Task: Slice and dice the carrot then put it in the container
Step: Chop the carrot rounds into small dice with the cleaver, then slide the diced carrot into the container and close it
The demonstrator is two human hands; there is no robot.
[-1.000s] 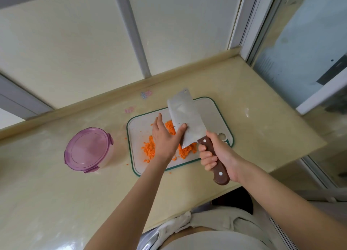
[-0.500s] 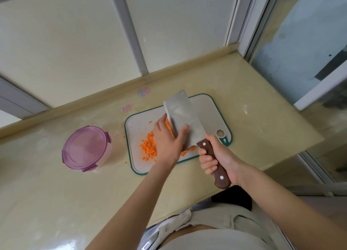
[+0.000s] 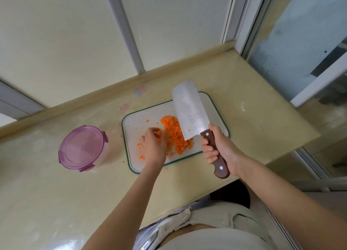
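Nearest, right hand (image 3: 223,150) wrapped fully round the wooden handle of the cleaver (image 3: 189,114), blade tilted up over the heap. Left hand (image 3: 153,146) knuckles-up, fingers bent down into stray diced carrot (image 3: 174,133) on the cutting board (image 3: 135,122), any pinch impossible to tell. Dicing seemingly done, gathering in hand; next, likely unclipping the lidded container (image 3: 83,148) beside the board before scooping.

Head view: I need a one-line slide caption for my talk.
Right hand holds a knife by diced carrot on a board; left hand pinches some; container lidded.
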